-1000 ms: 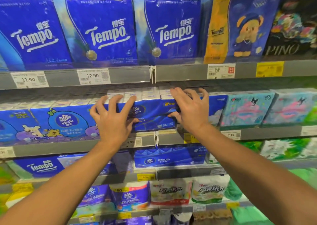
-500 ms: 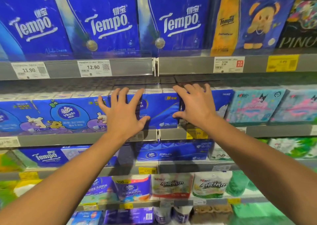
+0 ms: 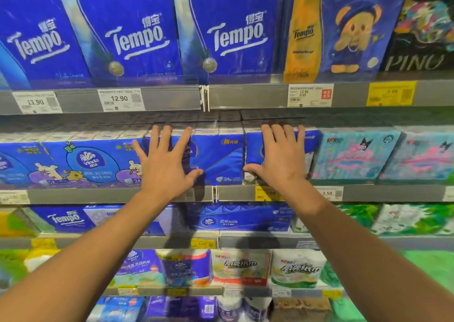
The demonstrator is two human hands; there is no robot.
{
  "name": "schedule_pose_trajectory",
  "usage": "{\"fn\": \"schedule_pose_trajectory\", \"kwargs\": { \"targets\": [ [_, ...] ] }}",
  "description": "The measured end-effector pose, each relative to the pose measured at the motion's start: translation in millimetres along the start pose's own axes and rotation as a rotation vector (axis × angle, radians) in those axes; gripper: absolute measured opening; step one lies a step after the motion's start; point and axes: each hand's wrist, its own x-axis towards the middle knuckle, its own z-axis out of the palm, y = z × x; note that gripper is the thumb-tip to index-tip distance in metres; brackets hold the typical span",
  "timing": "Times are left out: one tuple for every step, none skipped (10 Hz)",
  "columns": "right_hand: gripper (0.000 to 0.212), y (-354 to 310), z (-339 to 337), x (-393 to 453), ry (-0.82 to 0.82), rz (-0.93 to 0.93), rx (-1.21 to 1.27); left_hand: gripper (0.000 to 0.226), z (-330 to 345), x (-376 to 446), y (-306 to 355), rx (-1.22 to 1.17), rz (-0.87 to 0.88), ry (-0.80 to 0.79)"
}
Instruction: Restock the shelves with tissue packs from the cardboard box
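Bare forearms reach up from below; the left hand [image 3: 167, 161] and right hand [image 3: 280, 158] lie flat, fingers spread and straight, gripping nothing, pressed against the front of the glossy blue plastic-wrapped tissue pack [image 3: 218, 159]. It sits directly beyond them on the grey metal middle shelf [image 3: 98, 195], long axis left-right, level between both hands.

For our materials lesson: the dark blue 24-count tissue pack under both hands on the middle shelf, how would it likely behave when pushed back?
The blue tissue pack probably gives a little, being film-wrapped small packets. Its glossy wrap likely slides easily on the metal shelf. Flat-bottomed and blocky, it should not roll. The left hand and right hand press it with flat fingers.
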Motion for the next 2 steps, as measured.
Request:
{"fn": "schedule_pose_trajectory", "kwargs": {
  "targets": [
    [0.097, 6, -20, -1, -0.042, 0.018, 0.172, 0.105, -19, -13, 11, -0.123, -0.052, -0.056],
    [0.074, 7, -46, -33, 0.117, 0.066, 0.56, 0.097, -39, -57, 38, -0.428, 0.004, -0.02]
  ]
}}
